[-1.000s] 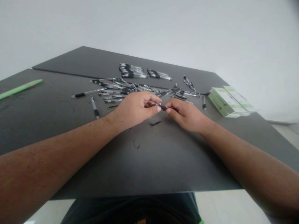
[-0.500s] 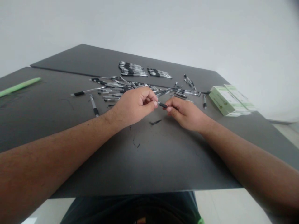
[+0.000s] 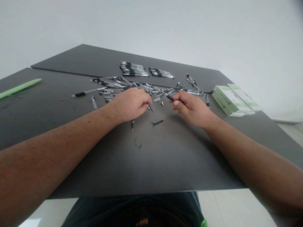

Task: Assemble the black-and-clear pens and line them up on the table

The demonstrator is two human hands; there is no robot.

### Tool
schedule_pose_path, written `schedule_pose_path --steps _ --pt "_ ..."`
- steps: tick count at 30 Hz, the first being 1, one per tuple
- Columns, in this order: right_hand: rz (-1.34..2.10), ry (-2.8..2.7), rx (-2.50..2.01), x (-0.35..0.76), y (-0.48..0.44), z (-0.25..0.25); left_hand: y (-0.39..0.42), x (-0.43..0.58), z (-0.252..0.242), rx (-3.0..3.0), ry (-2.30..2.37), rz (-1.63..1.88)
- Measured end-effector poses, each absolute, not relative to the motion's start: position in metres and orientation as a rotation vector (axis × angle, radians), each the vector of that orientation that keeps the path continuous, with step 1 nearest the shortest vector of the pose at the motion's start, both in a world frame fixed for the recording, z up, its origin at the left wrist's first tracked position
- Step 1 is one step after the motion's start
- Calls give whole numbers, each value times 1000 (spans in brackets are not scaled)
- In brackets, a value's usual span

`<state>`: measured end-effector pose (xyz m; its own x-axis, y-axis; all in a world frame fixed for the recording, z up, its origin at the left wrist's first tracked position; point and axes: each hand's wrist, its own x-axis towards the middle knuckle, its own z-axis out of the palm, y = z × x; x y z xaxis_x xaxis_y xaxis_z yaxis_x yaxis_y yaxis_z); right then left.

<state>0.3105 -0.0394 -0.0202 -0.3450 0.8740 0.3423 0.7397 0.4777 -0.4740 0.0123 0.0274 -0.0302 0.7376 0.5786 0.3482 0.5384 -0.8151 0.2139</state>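
In my right hand (image 3: 193,108), a pen (image 3: 169,97) with a black grip is pinched between thumb and fingers, its tip pointing up and left. My left hand (image 3: 132,102) is lowered over the near side of the pen pile, palm down, fingers closed together. From under its fingertips sticks a thin dark piece with a pointed end (image 3: 151,109); the rest of it is hidden. A small whitish piece (image 3: 162,103) lies on the table between the hands. Another pen tip (image 3: 132,125) shows below my left wrist.
A loose pile of clear pens (image 3: 118,84) spreads behind my hands. Two neat rows of pens (image 3: 134,69) lie farther back. White-and-green boxes (image 3: 224,101) stand at the right, a green stick (image 3: 21,88) lies at the left. A black scrap (image 3: 158,122) rests on the grey table (image 3: 151,170).
My left hand has left the pen held by my right hand and moved left and down to the table. My right hand has risen slightly, still holding the pen.
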Motion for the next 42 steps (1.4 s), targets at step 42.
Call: schedule_pose_path --steps 42 --pt "346 -2321 -1265 309 -36 -25 8 20 -25 2616 1070 715"
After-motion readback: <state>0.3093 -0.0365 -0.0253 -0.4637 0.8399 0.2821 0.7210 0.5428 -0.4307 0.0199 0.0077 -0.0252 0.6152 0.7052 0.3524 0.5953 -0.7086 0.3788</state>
